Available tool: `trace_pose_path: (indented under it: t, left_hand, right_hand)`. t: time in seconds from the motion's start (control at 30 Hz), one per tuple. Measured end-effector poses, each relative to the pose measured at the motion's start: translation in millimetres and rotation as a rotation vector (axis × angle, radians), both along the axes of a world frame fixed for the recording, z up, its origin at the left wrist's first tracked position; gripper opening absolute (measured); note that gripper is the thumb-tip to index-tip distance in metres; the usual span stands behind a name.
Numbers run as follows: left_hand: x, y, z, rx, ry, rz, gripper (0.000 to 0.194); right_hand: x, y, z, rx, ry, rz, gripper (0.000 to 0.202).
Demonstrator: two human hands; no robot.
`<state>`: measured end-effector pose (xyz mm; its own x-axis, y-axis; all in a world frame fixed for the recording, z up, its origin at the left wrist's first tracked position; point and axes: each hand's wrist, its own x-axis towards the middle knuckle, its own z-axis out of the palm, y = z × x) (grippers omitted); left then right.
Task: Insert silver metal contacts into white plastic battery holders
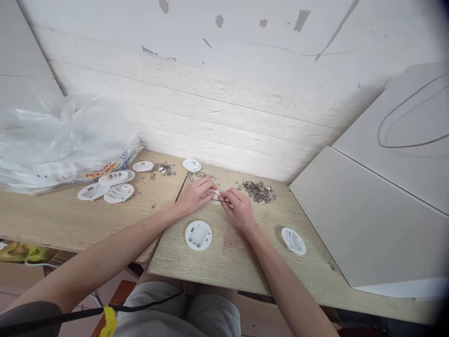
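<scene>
Near the middle of the wooden table (217, 267), my left hand (196, 195) and my right hand (240, 208) meet at a white plastic piece (215, 194). The left fingers pinch its left side. My right thumb and fingers are closed at its right edge, around something small and dark that is too small to name. Part of the piece is hidden by the fingers. A round white disc with slots (198, 235) lies below my hands. To the right of my right hand sits a pile of small metal parts (259, 192).
Another white disc (293, 241) lies at the right, one (191, 165) by the wall. Several discs (118, 193) rest at the left beside a clear plastic bag (70, 140). More metal bits (164, 169) lie near the wall. A grey-white panel (368, 220) stands at the right.
</scene>
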<state>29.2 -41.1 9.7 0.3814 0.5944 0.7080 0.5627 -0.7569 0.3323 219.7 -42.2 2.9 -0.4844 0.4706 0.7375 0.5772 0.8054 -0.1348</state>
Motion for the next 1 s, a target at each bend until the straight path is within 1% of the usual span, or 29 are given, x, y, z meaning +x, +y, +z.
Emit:
trace_pose_path:
  t: [0.13,0.23,0.3,0.4,0.43,0.5,0.57,0.63,0.8,1.0]
  left_hand:
    - [-0.5,-1.7,2.6,-0.009,-0.007,0.027,0.012]
    - [-1.2,2.2,3.9,-0.083,-0.046,0.074,0.010]
    - [-2.9,6.5,5.3,-0.191,-0.039,0.108,0.007]
    - [-7.9,12.2,8.1,-0.445,0.040,0.119,0.005]
    - [-9.9,13.4,9.0,-0.525,0.072,0.104,0.007]
    - [-13.5,15.0,10.3,-0.652,0.132,0.035,0.010]
    - [-16.5,16.1,10.6,-0.722,0.180,-0.054,0.011]
    - [-18.8,17.1,10.1,-0.763,0.211,-0.113,0.011]
    - [-21.5,20.2,7.4,-0.775,0.250,-0.170,0.012]
    - [-21.9,23.0,3.2,-0.779,0.259,-0.160,0.010]
  right_hand:
    - [-1.7,-1.7,1.2,-0.010,0.017,0.016,0.016]
    - [-0.5,-1.4,3.1,-0.046,0.064,0.016,0.016]
    - [1.7,-0.6,4.5,-0.058,0.092,0.007,0.016]
    - [5.1,0.2,6.6,-0.063,0.120,-0.010,0.015]
    - [5.9,0.2,7.3,-0.070,0.123,-0.014,0.016]
    - [6.8,-0.1,8.5,-0.090,0.122,-0.026,0.016]
    - [6.9,-0.6,9.4,-0.113,0.114,-0.041,0.017]
    - [6.8,-1.0,10.0,-0.132,0.107,-0.054,0.018]
    - [6.4,-1.3,10.0,-0.132,0.096,-0.058,0.019]
    - [4.1,-2.4,9.2,-0.122,0.079,-0.048,0.019]
